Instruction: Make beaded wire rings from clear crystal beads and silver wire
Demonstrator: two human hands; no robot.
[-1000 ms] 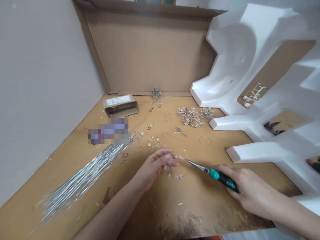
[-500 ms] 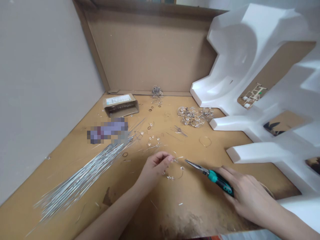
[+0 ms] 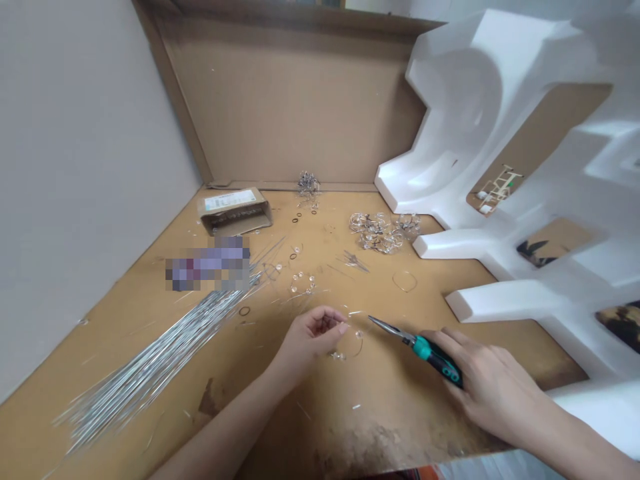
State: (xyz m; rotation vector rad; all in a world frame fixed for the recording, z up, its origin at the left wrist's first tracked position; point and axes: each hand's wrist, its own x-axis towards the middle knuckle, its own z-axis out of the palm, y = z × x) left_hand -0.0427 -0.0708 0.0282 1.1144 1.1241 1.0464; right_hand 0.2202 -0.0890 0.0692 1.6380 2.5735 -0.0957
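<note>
My left hand (image 3: 320, 333) is closed in a pinch, thumb against forefinger, on a curved wire with clear beads (image 3: 359, 335). The loop hangs below the fingertips, with more beads showing under the thumb; the pinched part is hidden. In my right hand (image 3: 487, 373) are needle-nose pliers (image 3: 423, 349) with black and teal handles. Their jaws point left, apart from the beaded wire; whether the tips touch each other is hard to tell. Just beyond my left hand, a ring of clear beads (image 3: 310, 288) lies on the wooden table (image 3: 400, 427).
A long bundle of straight wires (image 3: 165, 357) lies at the left, near an open cardboard box (image 3: 235, 212) and a blurred purple item (image 3: 205, 263). Finished-looking beaded wire pieces (image 3: 377, 233) are heaped behind. White moulded foam (image 3: 480, 303) borders the right side.
The view has shifted slightly, so the things on the table appear further left. My left fingers have turned a little around the wire. The pliers stay in my right hand.
</note>
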